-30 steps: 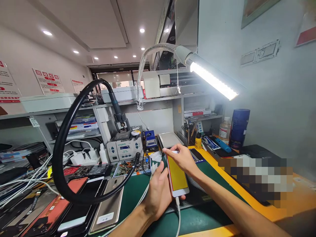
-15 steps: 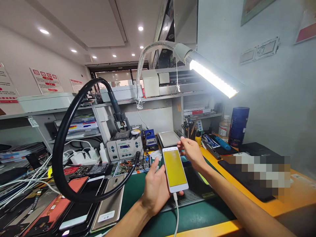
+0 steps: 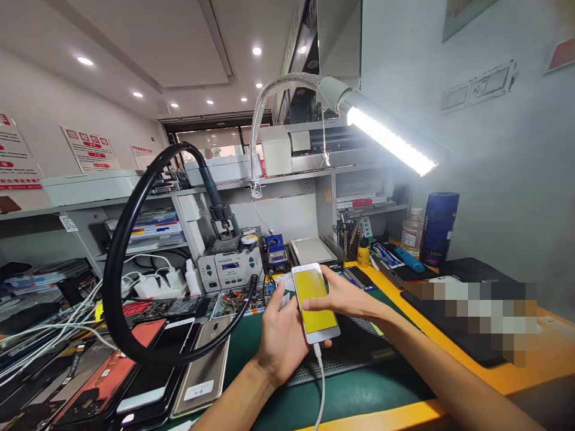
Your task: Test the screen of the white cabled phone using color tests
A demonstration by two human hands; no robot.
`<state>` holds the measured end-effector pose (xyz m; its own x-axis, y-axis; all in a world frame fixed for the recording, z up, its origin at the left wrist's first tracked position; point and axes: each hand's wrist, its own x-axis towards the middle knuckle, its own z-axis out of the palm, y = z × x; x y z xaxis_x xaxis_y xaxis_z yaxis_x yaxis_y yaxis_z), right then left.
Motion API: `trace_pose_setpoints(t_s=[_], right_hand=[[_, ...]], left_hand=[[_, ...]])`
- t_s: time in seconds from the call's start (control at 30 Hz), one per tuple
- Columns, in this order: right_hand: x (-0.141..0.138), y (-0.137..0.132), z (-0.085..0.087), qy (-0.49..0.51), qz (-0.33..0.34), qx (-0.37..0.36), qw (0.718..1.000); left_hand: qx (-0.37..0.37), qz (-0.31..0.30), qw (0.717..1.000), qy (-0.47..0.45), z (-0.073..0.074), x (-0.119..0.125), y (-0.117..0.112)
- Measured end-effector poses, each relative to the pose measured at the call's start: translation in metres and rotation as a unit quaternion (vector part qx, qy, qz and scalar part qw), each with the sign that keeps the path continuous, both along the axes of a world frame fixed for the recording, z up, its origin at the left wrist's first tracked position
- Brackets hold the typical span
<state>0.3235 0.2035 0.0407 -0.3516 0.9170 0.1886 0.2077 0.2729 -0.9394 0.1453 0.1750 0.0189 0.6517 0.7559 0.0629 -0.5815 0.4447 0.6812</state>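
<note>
A white smartphone with a plain yellow screen is held upright, tilted slightly, above the mat. My left hand cradles it from the left and behind, thumb up beside its left edge and a fingertip showing past the lower right side. My right hand is at the right edge; its thumb lies across the screen and its other fingers are largely hidden behind the phone. From the bottom of the phone a white charging cable runs down toward the table edge.
Several phones and phone parts, including a gold phone, lie at left. A black hose arches in front of a soldering station. A lit lamp hangs above. A perforated black pad rests on the green mat.
My right hand has moved from beside the phone's upper right corner onto the phone, its thumb now over the screen. The left hand keeps its hold.
</note>
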Motion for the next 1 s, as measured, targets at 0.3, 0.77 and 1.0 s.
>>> trace_pose_setpoints(t_s=[0.3,0.77,1.0], right_hand=[[0.003,-0.009,-0.003,-0.130,0.004,0.024,0.991],[-0.003,0.006,-0.005,-0.031,-0.055,0.019,0.998],[-0.008,0.013,0.005,-0.079,-0.230,0.054,0.968]], left_hand=[[0.014,0.025,0.999,-0.023,0.005,-0.006,0.006],[0.037,-0.003,0.999,0.019,0.002,-0.001,-0.003],[0.038,-0.026,0.999,0.016,-0.005,0.007,-0.009]])
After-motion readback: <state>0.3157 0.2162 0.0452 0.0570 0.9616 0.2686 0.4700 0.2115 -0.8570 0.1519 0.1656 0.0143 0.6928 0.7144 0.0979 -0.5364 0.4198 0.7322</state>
